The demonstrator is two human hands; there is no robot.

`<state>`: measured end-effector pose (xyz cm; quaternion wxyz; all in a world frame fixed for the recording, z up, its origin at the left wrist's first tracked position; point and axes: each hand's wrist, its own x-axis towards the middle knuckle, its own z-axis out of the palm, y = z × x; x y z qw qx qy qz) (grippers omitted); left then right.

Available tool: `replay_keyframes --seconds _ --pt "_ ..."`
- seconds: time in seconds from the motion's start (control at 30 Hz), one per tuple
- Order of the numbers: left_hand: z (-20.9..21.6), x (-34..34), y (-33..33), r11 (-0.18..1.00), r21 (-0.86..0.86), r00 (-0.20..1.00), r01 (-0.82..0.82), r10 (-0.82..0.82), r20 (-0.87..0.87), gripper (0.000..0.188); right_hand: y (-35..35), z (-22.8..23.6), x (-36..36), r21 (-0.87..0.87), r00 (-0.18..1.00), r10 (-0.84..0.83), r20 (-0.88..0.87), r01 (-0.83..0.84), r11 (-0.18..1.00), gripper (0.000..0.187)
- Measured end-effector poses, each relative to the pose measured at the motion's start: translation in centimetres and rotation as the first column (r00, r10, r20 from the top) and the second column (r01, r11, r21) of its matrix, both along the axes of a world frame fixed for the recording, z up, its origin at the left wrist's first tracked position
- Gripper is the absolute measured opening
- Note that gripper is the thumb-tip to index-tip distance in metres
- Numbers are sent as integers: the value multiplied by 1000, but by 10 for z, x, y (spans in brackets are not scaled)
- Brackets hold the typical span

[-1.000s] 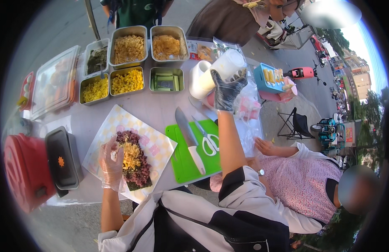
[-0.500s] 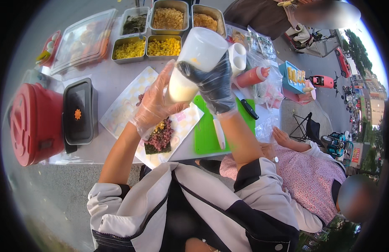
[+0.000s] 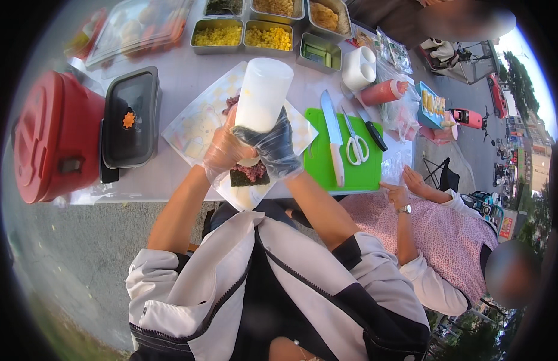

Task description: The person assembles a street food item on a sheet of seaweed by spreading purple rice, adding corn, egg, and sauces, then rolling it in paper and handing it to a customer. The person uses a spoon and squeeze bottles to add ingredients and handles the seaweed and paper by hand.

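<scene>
A white squeeze bottle (image 3: 266,90) stands bottom-up between my hands, its lower end hidden by my fingers. My left hand (image 3: 225,147), in a clear plastic glove, is closed round the bottle's lower part. From the other side my right hand (image 3: 275,147), in a dark glove under a clear one, wraps the bottle too. Right below lies purple rice (image 3: 252,172) on a dark seaweed sheet (image 3: 243,180), mostly covered by my hands. It rests on a patterned paper sheet (image 3: 186,132); more purple rice shows behind my left hand.
On the right, a green cutting board (image 3: 317,162) carries a white-handled knife (image 3: 333,129), scissors (image 3: 355,147) and a black-handled knife (image 3: 376,136). Metal containers of corn (image 3: 268,37) and other fillings line the back. Left stand a black container (image 3: 131,141) and red bucket (image 3: 53,141). Another person's hands (image 3: 405,186) are at right.
The bottle has come down and turned from a tilt to nearly upright, bottom-up. My right hand has dropped next to my left. The view has shifted, uncovering more of the cutting board.
</scene>
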<state>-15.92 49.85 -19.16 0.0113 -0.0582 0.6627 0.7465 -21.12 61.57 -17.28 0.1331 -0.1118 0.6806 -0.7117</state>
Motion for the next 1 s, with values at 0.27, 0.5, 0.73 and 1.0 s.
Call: replay_keyframes --seconds 0.27,0.5,0.73,1.0 --pt "-20 0 7 974 226 999 -3 13 -43 91 5 -9 4 -19 999 -34 23 34 999 67" --pt "-11 -38 -8 957 274 994 -94 105 -27 86 -15 -11 -34 167 981 -118 -151 143 975 62" --pt "-16 -141 -36 946 314 980 -83 135 -146 77 -48 -3 -133 -14 950 -147 -276 149 989 60" --pt "0 -36 16 966 228 991 -125 110 80 81 9 2 -31 215 987 -84 -139 113 970 63"
